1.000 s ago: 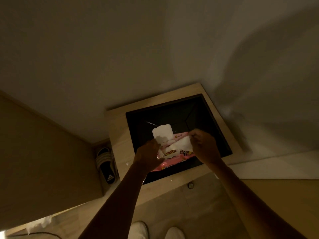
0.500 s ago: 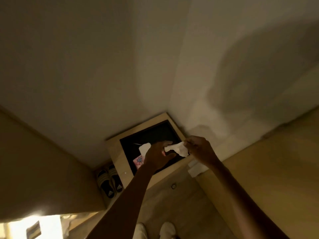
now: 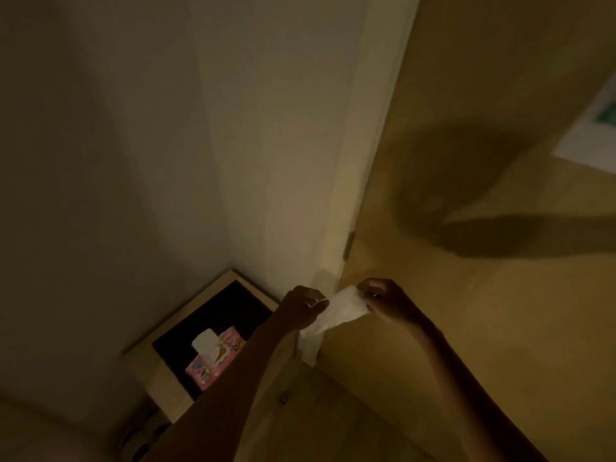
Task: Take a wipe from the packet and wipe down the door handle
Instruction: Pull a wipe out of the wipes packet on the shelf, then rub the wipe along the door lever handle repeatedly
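- Wall (image 3: 133, 161): pale and plain, dimly lit. It meets a second face at a corner behind the desk.
- Desk (image 3: 166, 388): low, with a light wood rim around a black recessed top. It stands in the corner.
- Door frame (image 3: 360, 161): white and upright, with one metal hinge (image 3: 348, 245) on its edge.
- Door (image 3: 466, 345): yellowish wood with a large shadow across it. A paper notice (image 3: 590, 128) sits at the upper right; its print is illegible.
- Floor (image 3: 333, 425): wood-look, with a small round fitting (image 3: 282, 399) near the desk.
- Dark shapes (image 3: 146, 438) below the desk: too dim to identify.

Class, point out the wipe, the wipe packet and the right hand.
wipe (image 3: 343, 311), head view, its white middle.
wipe packet (image 3: 208, 371), head view, its pink front.
right hand (image 3: 388, 301), head view, its back.
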The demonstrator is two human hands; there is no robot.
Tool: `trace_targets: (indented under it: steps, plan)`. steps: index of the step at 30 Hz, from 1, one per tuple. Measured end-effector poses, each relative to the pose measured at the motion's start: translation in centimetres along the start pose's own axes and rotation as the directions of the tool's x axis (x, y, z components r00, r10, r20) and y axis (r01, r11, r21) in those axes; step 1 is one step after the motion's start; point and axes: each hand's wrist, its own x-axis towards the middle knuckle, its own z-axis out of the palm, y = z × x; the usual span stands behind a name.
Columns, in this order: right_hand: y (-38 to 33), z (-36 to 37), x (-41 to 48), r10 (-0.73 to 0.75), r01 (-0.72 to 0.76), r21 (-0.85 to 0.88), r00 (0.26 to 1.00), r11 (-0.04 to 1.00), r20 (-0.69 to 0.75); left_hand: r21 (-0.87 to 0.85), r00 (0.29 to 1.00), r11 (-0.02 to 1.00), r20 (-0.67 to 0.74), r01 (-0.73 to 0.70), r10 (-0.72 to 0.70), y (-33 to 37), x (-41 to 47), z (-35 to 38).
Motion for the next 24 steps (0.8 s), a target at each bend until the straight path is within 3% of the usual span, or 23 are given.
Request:
trace_targets:
  steps: [5, 11, 17, 24]
  plan:
    - [4.6, -5.0, -8.3, 0.141, -0.13, 0.164, 0.989, 0.978, -0.053, 0.042, 0.986, 0.993, 0.131, -0.114, 0.107, 7.4, 0.4, 5.5]
    - [10.9, -10.4, -17.1, 0.181, -0.125, 0.255, 0.961, 0.959, -0.209, 0.029, 0.935, 0.965, 0.258, -0.261, 0.245, 17.2, -1.8, 13.7]
    - [16.7, -15.0, -24.9, 0.306, -0.196, 0.327, 0.892, 0.925, -0.332, -0.032, 0.898, 0.977, 0.388, -0.212, 0.208, 22.4, -3.1, 20.4]
    - [20.4, -18.1, -31.4, 0.451, -0.277, 0.471, 0.837, 0.837, -0.309, -0.068, 0.856, 0.959, 0.436, -0.276, 0.277, 28.0, -4.2, 26.4]
